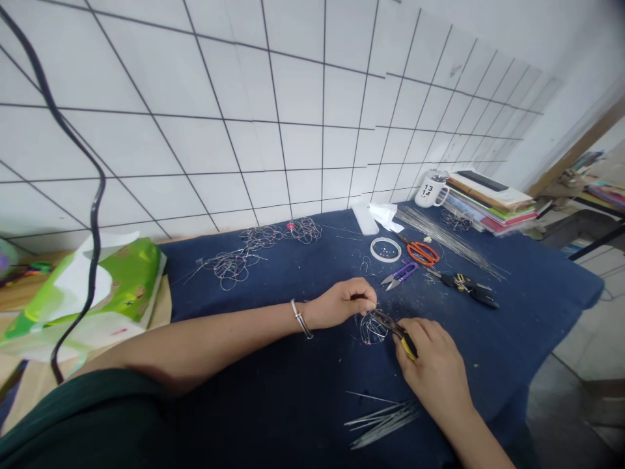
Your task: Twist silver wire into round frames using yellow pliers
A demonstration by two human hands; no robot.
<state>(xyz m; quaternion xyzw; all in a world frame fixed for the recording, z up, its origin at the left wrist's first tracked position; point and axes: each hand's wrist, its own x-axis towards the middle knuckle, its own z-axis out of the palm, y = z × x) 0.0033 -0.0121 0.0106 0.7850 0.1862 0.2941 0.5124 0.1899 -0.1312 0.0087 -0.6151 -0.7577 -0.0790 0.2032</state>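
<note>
My left hand (344, 304), with a silver bangle (301, 319) at the wrist, pinches the upper end of a looped wire piece (374, 329). Small pinkish beads show among its thin loops. In my right hand (433, 352) is a pair of pliers (408, 344) with yellow and black handles. The plier jaws touch the wire close to my left fingertips; whether they are fully closed is too small to tell. The wire piece hangs just above the dark blue cloth (293, 384), between both hands.
Wire tangles (232, 267) lie back left. Purple snips (400, 276), orange scissors (422, 253), a white ring dish (385, 250) and black pliers (469, 288) lie beyond my hands. Nearer me are loose wires (381, 420). A mug (431, 189) and books (493, 202) stand back right; a green pack (131, 280) lies left.
</note>
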